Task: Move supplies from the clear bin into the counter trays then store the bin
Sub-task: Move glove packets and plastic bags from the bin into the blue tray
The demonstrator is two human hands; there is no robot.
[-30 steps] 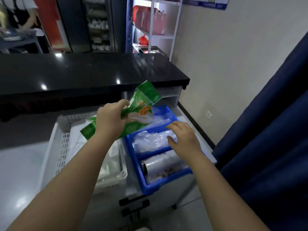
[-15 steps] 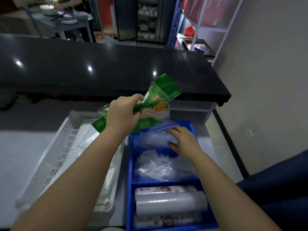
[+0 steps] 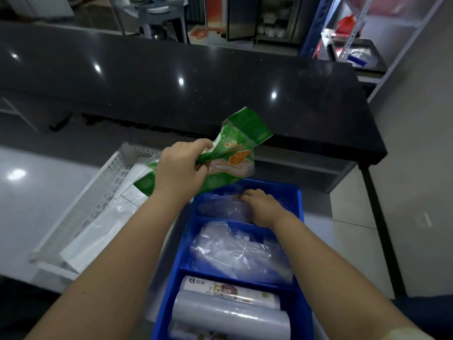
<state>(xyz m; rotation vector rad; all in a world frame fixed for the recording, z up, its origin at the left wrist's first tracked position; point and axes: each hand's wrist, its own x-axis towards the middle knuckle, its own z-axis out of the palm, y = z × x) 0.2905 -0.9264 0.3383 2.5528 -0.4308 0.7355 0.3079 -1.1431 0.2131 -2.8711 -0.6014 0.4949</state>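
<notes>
My left hand (image 3: 180, 168) grips a green printed packet (image 3: 235, 153) and holds it in the air over the far end of a blue divided tray (image 3: 300, 207). My right hand (image 3: 259, 204) reaches into the tray's far compartment and presses on clear plastic bags (image 3: 220, 207) there; whether it grips them I cannot tell. The middle compartment holds crumpled clear bags (image 3: 232, 253). The near compartment holds rolls of plastic film (image 3: 230, 312). Left of the blue tray stands a white perforated tray (image 3: 98, 200) with white bags inside.
A black raised countertop (image 3: 196, 77) runs across behind the trays. A light grey work surface (image 3: 31, 200) extends to the left. White shelving (image 3: 392, 33) stands at the back right beside a pale wall.
The view tilted down and closer. My right hand moved from the middle compartment's edge deeper into the far compartment. The left hand keeps the green packet raised.
</notes>
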